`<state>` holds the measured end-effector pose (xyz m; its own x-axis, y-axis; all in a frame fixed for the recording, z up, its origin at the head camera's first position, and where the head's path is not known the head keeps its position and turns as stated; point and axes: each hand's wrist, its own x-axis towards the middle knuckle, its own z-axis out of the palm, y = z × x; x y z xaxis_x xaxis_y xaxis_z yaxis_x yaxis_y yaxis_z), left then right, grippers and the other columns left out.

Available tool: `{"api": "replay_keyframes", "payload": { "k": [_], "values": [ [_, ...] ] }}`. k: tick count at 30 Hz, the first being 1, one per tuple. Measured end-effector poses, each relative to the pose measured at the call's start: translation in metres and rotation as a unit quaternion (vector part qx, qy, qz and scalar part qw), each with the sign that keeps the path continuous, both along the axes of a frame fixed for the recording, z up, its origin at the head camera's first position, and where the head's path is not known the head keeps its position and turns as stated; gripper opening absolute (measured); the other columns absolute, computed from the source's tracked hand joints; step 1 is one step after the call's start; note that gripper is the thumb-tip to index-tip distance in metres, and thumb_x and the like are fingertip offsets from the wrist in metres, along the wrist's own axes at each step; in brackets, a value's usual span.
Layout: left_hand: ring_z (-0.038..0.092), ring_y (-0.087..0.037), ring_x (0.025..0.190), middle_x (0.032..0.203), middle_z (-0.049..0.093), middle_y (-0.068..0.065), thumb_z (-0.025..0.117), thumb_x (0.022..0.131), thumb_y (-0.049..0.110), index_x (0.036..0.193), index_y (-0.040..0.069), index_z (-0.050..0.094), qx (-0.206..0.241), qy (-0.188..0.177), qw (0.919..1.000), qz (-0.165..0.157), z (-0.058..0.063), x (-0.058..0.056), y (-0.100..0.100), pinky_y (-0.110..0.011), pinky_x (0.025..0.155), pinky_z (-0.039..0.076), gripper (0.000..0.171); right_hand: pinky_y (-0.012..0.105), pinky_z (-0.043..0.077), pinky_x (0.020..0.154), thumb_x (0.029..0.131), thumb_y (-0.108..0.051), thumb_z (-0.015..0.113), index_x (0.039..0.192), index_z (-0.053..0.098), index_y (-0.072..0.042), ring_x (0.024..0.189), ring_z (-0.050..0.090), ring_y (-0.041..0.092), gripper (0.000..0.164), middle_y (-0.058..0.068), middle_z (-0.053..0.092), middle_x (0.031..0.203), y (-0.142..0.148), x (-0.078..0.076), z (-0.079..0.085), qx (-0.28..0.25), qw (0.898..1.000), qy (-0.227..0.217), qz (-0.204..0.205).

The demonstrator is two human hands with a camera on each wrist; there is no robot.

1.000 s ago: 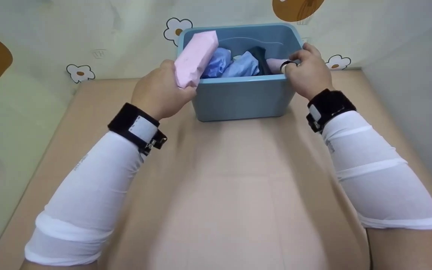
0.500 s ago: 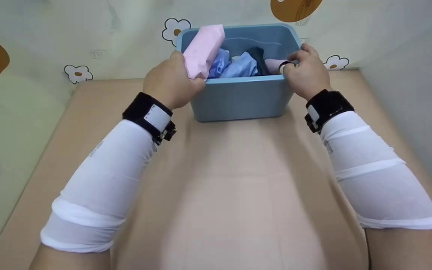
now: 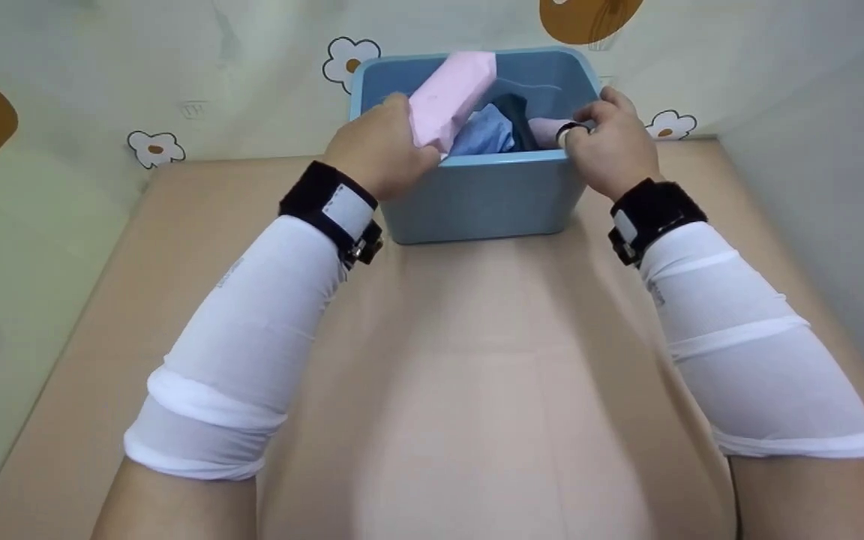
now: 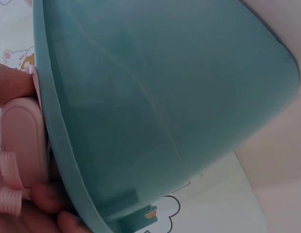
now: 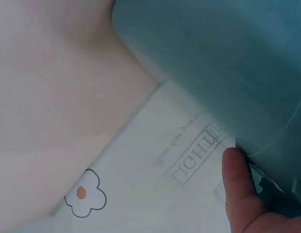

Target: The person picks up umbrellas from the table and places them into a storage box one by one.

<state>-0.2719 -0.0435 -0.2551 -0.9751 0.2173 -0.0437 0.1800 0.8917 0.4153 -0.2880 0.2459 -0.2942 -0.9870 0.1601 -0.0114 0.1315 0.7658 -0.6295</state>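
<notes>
A blue plastic storage bin (image 3: 477, 199) stands against the wall at the far end of the table. My left hand (image 3: 383, 146) grips a pink oblong item (image 3: 451, 101) over the bin's near left rim, tilted with its far end up. In the left wrist view its rounded end (image 4: 23, 141) and a ribbed ribbon-like strip (image 4: 9, 170) show beside the rim. My right hand (image 3: 616, 142) holds the bin's right rim, with one finger (image 5: 238, 179) against the outer wall. Inside lie light-blue cloth (image 3: 486, 131), dark cloth (image 3: 516, 116) and a pale purple item (image 3: 544, 131).
Beige covering (image 3: 469, 390) spreads over the table in front of the bin. A patterned wall with flower prints (image 3: 154, 150) rises directly behind, and walls also flank the table on both sides.
My left hand has moved right and slightly up with the pink item, bringing it over the bin and covering the darker blue cloth. The right hand has stayed on the rim.
</notes>
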Motion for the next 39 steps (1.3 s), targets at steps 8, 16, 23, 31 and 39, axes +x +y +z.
{"api": "replay_keyframes", "payload": {
  "k": [8, 16, 23, 31, 39],
  "values": [
    [0.063, -0.027, 0.113, 0.145, 0.058, -0.013, 0.058, 0.102, 0.041, 0.160, 0.005, 0.030, 0.020, -0.015, 0.9992, 0.030, -0.006, -0.014, 0.010, -0.042, 0.097, 0.057, 0.074, 0.055, 0.026, 0.128, 0.104, -0.034, 0.042, 0.148, 0.056, -0.005, 0.163, 0.019, 0.035, 0.055, 0.002, 0.008, 0.179, -0.001, 0.000, 0.000, 0.004, 1.000, 0.000, 0.003],
    [0.056, -0.027, 0.118, 0.141, 0.047, -0.014, 0.055, 0.103, 0.043, 0.157, 0.007, 0.039, -0.005, 0.031, 0.9978, 0.059, -0.016, -0.019, 0.020, -0.041, 0.103, 0.051, 0.067, 0.053, 0.027, 0.128, 0.102, -0.032, 0.041, 0.146, 0.058, -0.005, 0.162, 0.024, 0.035, 0.054, 0.003, 0.013, 0.178, -0.001, -0.002, 0.000, 0.012, 1.000, 0.012, 0.005],
    [0.040, -0.032, 0.152, 0.168, 0.037, -0.014, 0.046, 0.105, 0.061, 0.169, 0.008, 0.015, -0.045, 0.020, 0.9982, 0.035, -0.017, -0.020, 0.021, -0.049, 0.125, 0.032, 0.089, 0.055, 0.027, 0.127, 0.103, -0.033, 0.042, 0.148, 0.057, -0.005, 0.162, 0.021, 0.036, 0.055, 0.003, 0.010, 0.178, 0.002, -0.002, 0.000, 0.011, 1.000, 0.003, 0.005],
    [0.048, -0.028, 0.148, 0.171, 0.035, -0.005, 0.032, 0.105, 0.067, 0.170, 0.015, 0.003, -0.064, -0.035, 0.9973, 0.007, -0.013, -0.016, 0.023, -0.052, 0.126, 0.026, 0.089, 0.056, 0.029, 0.126, 0.103, -0.033, 0.041, 0.148, 0.056, -0.005, 0.163, 0.020, 0.036, 0.055, 0.002, 0.009, 0.179, 0.005, -0.002, 0.002, 0.010, 1.000, 0.000, 0.002],
    [0.037, -0.029, 0.156, 0.174, 0.027, -0.006, 0.021, 0.107, 0.065, 0.170, 0.014, -0.002, -0.087, -0.082, 0.9926, -0.021, -0.007, -0.015, 0.021, -0.052, 0.129, 0.018, 0.085, 0.057, 0.029, 0.126, 0.103, -0.033, 0.042, 0.148, 0.057, -0.004, 0.163, 0.021, 0.037, 0.055, 0.002, 0.010, 0.179, 0.007, -0.001, 0.002, 0.014, 1.000, 0.000, 0.002]
  ]
}}
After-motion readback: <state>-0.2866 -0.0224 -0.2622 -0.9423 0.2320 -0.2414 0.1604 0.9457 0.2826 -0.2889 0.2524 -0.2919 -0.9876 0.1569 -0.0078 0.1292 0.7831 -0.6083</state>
